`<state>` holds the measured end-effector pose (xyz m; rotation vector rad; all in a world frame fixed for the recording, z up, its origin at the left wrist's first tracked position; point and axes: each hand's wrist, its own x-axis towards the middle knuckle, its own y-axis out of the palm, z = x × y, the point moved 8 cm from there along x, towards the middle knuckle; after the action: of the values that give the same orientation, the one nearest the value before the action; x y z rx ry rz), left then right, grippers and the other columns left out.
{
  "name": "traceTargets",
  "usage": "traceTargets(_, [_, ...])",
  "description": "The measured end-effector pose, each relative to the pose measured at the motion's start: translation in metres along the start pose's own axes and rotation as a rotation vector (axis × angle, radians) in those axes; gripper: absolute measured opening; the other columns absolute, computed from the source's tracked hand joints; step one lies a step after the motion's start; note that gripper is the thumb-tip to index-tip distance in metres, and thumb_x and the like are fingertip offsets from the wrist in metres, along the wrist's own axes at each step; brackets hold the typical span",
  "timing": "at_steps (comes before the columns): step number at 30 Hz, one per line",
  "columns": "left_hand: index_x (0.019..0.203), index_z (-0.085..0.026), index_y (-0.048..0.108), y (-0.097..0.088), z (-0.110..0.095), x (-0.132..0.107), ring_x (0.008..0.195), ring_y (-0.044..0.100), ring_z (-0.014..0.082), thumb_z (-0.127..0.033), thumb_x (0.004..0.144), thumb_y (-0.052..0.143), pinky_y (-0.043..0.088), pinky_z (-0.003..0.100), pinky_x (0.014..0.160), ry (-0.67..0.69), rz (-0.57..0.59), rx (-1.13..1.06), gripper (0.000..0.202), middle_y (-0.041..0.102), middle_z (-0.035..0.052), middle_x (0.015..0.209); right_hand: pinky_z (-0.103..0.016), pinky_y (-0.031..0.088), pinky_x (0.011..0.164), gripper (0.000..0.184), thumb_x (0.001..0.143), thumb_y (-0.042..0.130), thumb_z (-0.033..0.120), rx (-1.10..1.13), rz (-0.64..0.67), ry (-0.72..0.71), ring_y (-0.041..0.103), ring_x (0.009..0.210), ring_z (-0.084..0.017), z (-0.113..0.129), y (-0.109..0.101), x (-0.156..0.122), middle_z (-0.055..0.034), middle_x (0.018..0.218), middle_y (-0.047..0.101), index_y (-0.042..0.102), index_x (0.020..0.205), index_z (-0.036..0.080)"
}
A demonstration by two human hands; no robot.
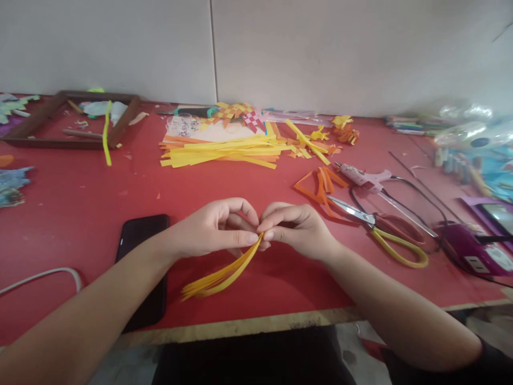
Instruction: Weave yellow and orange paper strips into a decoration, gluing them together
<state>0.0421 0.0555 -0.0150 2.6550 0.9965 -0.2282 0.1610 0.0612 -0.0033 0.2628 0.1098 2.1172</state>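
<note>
A bundle of thin yellow paper strips (224, 275) hangs down and to the left from my fingertips, above the front part of the red table. My left hand (218, 227) pinches the top end of the bundle between thumb and fingers. Close against it, my right hand (298, 229) pinches the same end, its thumb and index finger meeting at the tip. The fingers partly cover the gathered end. Right of my hands lie open scissors (352, 211) with one yellow and one red handle, their blades near cut orange paper strips (325, 184).
Flat yellow strips (220, 149) lie stacked at the back, near woven paper pieces (232, 113). A pink glue gun (366, 177) with its cord is at right, beside a purple device (476, 248). A black phone (140, 235) sits under my left forearm; a brown frame (52, 143) stands back left.
</note>
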Motion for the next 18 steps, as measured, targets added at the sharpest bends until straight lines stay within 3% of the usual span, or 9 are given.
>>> traceTargets(14, [0.098,-0.019,0.051,0.0004,0.0011,0.0003,0.081,0.072,0.0134,-0.025,0.09,0.066,0.054,0.021,0.067,0.018,0.016,0.032,0.018,0.078,0.0053,0.093,-0.021,0.06,0.064,0.012,0.079,0.076,0.01,0.058,0.031,0.107,0.07,0.063,-0.009,-0.0072,0.0044,-0.0002,0.0019,0.075,0.064,0.079,0.084,0.02])
traceTargets(18, [0.099,-0.02,0.05,-0.0004,-0.0009,-0.0008,0.083,0.072,0.0154,-0.023,0.09,0.063,0.051,0.023,0.069,0.049,-0.025,0.116,0.016,0.078,0.005,0.092,-0.022,0.06,0.065,0.009,0.079,0.076,0.013,0.025,0.039,0.11,0.069,0.063,-0.009,-0.0083,0.0042,0.0001,0.0019,0.074,0.064,0.078,0.084,0.02])
